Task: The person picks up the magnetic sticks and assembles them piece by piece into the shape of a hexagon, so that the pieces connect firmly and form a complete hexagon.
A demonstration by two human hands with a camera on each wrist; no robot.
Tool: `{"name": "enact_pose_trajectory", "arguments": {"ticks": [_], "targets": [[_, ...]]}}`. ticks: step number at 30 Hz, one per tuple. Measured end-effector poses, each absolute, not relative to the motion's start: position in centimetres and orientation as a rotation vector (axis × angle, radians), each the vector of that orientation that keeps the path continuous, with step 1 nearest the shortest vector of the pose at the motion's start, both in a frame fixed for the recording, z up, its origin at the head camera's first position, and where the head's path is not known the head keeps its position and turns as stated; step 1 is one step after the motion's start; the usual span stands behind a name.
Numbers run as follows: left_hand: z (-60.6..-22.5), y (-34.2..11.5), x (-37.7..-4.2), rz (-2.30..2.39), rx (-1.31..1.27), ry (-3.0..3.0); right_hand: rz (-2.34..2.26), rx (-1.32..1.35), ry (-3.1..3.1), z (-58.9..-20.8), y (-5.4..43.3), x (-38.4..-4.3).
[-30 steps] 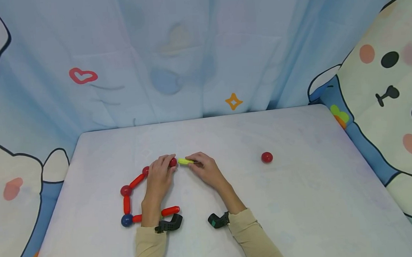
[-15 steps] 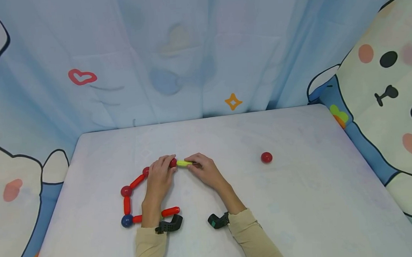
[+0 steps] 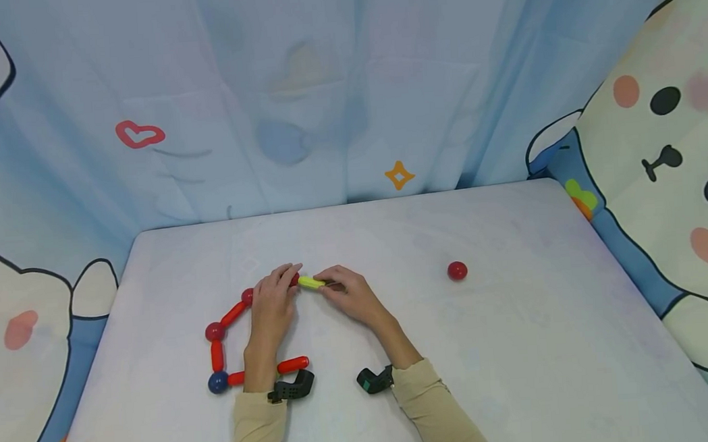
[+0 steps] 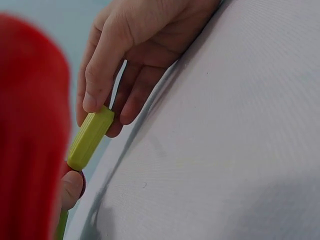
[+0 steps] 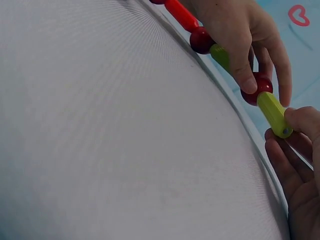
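Observation:
My left hand pinches a red ball between thumb and fingers at the end of a chain of magnetic rods and balls. My right hand pinches the free end of a yellow-green magnetic rod with thumb and fingertips. The rod's other end touches that red ball in the right wrist view. A second yellow-green rod, partly behind the left hand, links the held ball to another red ball. Farther along the chain are red rods, a red ball and a blue ball.
A loose red ball lies apart at the right on the white table. The chain's near end, a red rod, lies beside the left wrist and looms blurred in the left wrist view. A patterned curtain hangs behind the table.
My right hand has moved slightly left with the yellow-green rod, closing the gap to the red ball. The ball and the chain's upper part have shifted slightly left.

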State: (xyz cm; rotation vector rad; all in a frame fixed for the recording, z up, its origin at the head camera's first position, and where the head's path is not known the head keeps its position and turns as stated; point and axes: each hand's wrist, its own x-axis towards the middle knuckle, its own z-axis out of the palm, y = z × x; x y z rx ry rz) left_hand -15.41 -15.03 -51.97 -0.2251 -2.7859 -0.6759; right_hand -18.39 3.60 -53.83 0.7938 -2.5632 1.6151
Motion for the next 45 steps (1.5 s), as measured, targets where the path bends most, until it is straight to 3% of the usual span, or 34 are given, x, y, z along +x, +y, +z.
{"name": "enact_pose_trajectory", "arguments": {"ticks": [26, 34, 45], "targets": [[-51.5, -15.6, -15.3, -0.795, 0.207, -2.833, 1.487, 0.655, -2.573, -52.7, 4.8, -18.2], [-51.5, -15.5, -15.4, -0.803, 0.224, -2.853, 1.334, 0.717, -2.521, -51.3, 10.7, -18.8], [-51.6, -13.9, -15.9, -0.828, 0.195, -2.834, 1.077, 0.399, -2.922, -47.9, 21.1, -18.7]]}}
